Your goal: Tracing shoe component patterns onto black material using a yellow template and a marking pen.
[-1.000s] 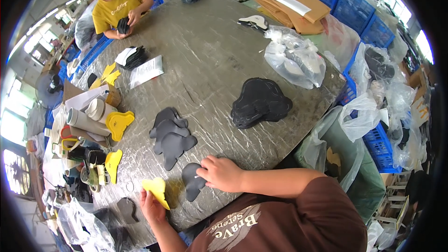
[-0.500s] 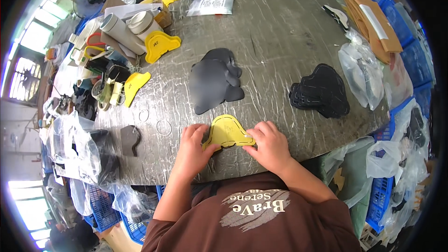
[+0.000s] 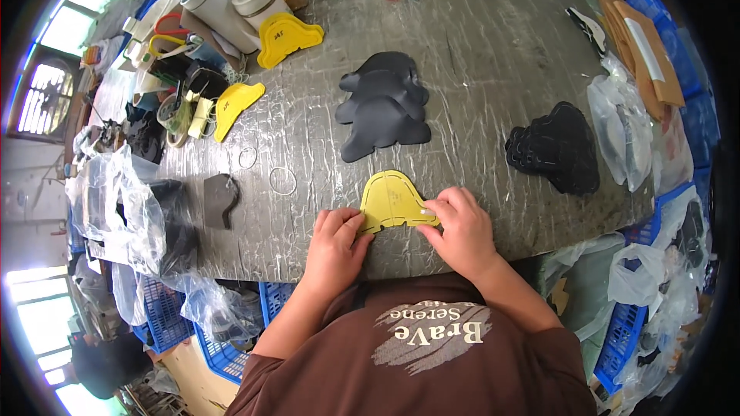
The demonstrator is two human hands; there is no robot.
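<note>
A flat yellow template (image 3: 393, 199), rounded at the far end and marked with slots near its outline, lies on the table close to its near edge. My left hand (image 3: 336, 246) pinches the template's lower left corner between thumb and fingers. At the opposite corner, my right hand (image 3: 465, 231) grips it with thumb and bent fingers. A thin dark line shows along its near edge; I cannot tell whether a piece lies underneath. Just beyond it sit overlapping smooth black pieces (image 3: 385, 112). Off to the right is a stack of similar black pieces with slotted lines (image 3: 556, 148).
A dark cut piece (image 3: 222, 200) and two thin rings (image 3: 283, 180) lie to the left. Further back stand white rolls (image 3: 220, 14) and two yellow templates (image 3: 289, 38). Plastic bags (image 3: 624, 135) and brown cardboard (image 3: 636, 46) line the right edge. Blue crates (image 3: 166, 316) stand below.
The whole view has shifted, so the table's contents appear higher and further right. Both hands stay on the yellow template, which now sits slightly nearer me relative to the rings.
</note>
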